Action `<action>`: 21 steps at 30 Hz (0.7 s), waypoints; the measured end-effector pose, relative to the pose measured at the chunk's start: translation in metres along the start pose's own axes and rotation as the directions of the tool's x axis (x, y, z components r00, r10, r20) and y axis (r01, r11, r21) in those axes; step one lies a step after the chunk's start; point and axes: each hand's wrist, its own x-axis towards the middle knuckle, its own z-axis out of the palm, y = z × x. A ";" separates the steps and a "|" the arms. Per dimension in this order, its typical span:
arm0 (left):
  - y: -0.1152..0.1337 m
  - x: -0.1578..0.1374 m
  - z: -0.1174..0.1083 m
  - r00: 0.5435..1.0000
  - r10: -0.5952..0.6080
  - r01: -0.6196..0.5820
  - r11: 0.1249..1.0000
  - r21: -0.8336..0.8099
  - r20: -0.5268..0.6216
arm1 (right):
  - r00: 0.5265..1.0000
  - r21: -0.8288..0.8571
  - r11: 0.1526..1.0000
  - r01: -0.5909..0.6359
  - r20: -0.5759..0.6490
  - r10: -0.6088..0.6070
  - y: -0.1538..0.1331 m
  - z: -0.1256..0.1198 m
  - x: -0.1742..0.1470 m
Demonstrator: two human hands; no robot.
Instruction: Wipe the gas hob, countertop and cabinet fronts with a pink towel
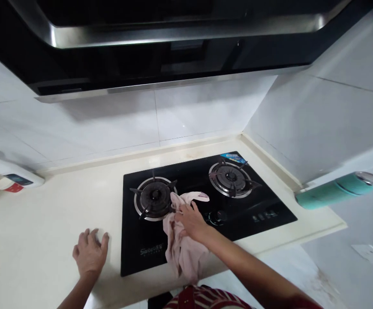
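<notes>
A pale pink cloth lies bunched on the black glass gas stove, its lower end hanging over the counter's front edge. My right hand is closed on the upper part of the cloth, beside the left burner; some fingertips are hidden in the folds. Resting on the counter left of the stove is my left hand, fingers spread and bent, with nothing in it. The right burner and a control knob are to the right of the cloth.
A range hood hangs low over the stove. On the right, a green cylindrical flask stands at the counter's edge near the wall. A white bottle and a red-and-white cup stand on the pale countertop at far left.
</notes>
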 end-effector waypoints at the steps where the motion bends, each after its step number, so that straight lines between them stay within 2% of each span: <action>1: -0.001 0.000 0.001 1.000 0.000 0.000 1.000 -0.001 0.000 | 1.000 0.008 1.000 -0.029 -0.001 0.029 0.007 -0.006 0.007; 5: -0.003 0.001 0.002 1.000 0.001 -0.001 1.000 0.006 -0.003 | 0.992 0.057 0.991 -0.118 -0.026 0.120 0.038 -0.023 0.034; 10: -0.002 0.002 0.001 1.000 -0.009 0.009 1.000 -0.003 0.013 | 0.976 0.129 0.973 -0.194 -0.072 0.204 0.070 -0.028 0.061; 17: -0.002 0.002 0.001 1.000 -0.022 0.023 1.000 -0.020 0.020 | 0.943 0.164 0.942 -0.293 -0.113 0.313 0.119 -0.037 0.088; 21: 0.000 0.003 -0.002 0.998 -0.046 0.047 0.999 -0.017 0.044 | 0.909 0.172 0.917 -0.360 -0.157 0.387 0.131 -0.046 0.095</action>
